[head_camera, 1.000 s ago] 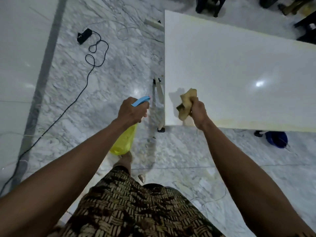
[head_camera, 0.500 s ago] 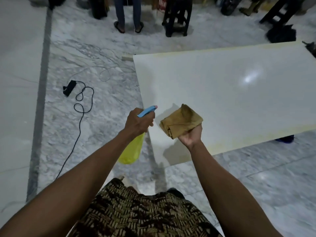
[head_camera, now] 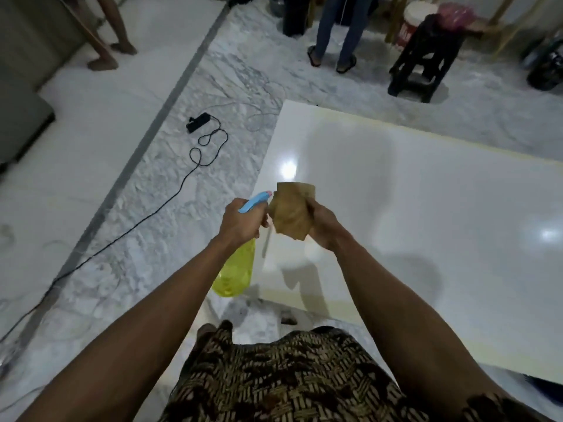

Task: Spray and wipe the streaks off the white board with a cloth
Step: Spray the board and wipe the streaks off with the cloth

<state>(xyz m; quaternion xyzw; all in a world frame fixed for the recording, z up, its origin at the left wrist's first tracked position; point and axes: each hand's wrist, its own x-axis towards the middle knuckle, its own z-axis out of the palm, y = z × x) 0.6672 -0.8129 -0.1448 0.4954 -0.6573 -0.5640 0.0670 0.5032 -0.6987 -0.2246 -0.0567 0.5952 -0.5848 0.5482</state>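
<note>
The white board [head_camera: 426,208] lies flat and glossy on the right, its near-left corner just in front of me. My left hand [head_camera: 242,222] grips a yellow spray bottle [head_camera: 236,272] with a blue head, whose nozzle points at the cloth. My right hand [head_camera: 323,223] holds a folded tan cloth [head_camera: 291,210] upright above the board's left edge, right beside the nozzle. Any streaks on the board are too faint to make out.
A black cable and power adapter [head_camera: 198,121] lie on the marble floor to the left. Two people stand at the far side, one [head_camera: 335,32] near a black stool [head_camera: 422,56]. Buckets and clutter sit at the back right.
My view has tilted up and the board has shifted right. My right hand has turned the cloth upright and brought it against the spray nozzle; my left hand still grips the bottle.
</note>
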